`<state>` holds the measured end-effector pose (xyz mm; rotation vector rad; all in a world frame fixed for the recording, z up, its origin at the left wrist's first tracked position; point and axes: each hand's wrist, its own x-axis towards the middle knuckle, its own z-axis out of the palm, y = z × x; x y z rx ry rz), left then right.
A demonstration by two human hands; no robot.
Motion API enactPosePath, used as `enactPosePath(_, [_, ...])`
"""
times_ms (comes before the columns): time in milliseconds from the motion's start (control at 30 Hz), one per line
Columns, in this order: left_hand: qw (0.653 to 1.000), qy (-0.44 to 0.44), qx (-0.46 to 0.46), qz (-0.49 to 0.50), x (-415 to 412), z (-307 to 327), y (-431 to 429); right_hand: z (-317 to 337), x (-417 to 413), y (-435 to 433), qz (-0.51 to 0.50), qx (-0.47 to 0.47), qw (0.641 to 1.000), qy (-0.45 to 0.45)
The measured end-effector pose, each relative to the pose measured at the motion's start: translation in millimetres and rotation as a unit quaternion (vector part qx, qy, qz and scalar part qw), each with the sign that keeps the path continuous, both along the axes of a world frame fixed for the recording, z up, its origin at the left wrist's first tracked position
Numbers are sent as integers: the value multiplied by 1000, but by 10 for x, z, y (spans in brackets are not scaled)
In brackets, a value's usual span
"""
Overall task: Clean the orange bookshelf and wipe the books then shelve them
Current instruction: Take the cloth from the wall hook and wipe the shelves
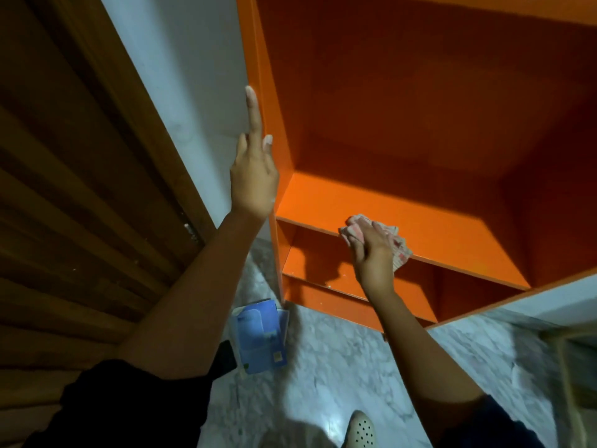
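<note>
The orange bookshelf [403, 124] fills the upper right, seen from above, its compartments bare. My right hand [371, 253] presses a crumpled pink-and-white cloth [399, 245] on the front edge of a shelf board [403, 221]. My left hand [255, 169] rests flat against the bookshelf's left side panel, fingers stretched upward, holding nothing. Blue books [260, 337] lie in a small stack on the floor at the shelf's lower left corner.
A brown wooden door [80, 189] stands at the left beside a white wall strip [193, 92]. The floor [339, 367] is grey-white marble. My perforated pale shoe [360, 430] shows at the bottom. A wooden frame [571, 367] sits at the right edge.
</note>
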<state>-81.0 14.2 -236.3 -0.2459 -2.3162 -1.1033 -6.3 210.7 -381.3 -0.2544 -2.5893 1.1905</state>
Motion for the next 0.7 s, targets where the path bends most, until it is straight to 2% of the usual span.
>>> enactPosePath(100, [1000,3,3,11,-30,-22,-1,41,-88,-218,76,21,997,1])
enactPosePath(300, [1000,16,19,8,-73,-74,-17,62,-358,-521,155,51,987,1])
enactPosePath(467, [998,55,25,-11,-125,-116,-38,94,-558,-817,192,37,981,4])
enactPosePath(600, [998,39,33,-24,-131,-113,-59,72,-583,-934,206,8,978,17])
enactPosePath(700, [998,39,45,-32,-133,-105,-56,61,-549,-898,235,31,971,15])
